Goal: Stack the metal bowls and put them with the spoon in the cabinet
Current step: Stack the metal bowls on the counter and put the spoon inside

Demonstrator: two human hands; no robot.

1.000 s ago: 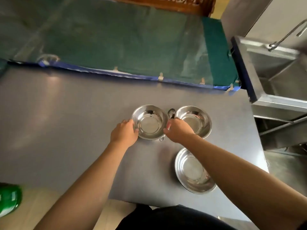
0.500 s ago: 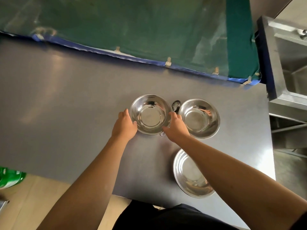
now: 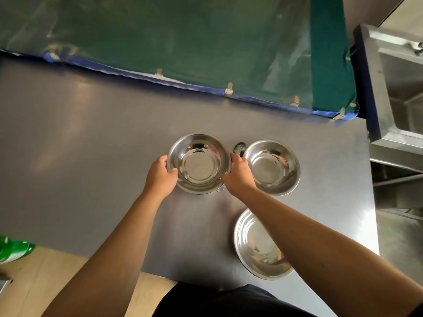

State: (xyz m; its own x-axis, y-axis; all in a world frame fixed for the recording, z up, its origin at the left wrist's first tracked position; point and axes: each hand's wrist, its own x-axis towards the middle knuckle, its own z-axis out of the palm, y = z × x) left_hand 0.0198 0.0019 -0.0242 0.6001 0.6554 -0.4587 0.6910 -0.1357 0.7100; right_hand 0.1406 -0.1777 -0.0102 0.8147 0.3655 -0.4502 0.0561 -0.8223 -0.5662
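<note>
Three shiny metal bowls are on the grey table. My left hand and my right hand grip opposite sides of the rim of the left bowl. It looks slightly raised, though I cannot tell whether it is clear of the table. A second bowl stands just right of my right hand. The third, wider bowl lies near the table's front edge, partly hidden by my right forearm. A spoon lies between the two far bowls; only its head and the end of its handle show.
A green sheet with a blue hem covers the surface behind the table. A steel sink unit stands at the right. Something green sits on the wooden floor at the lower left.
Both hands have tightened on the left bowl's rim and it appears to have risen a little. The camera has tilted down and moved closer.
</note>
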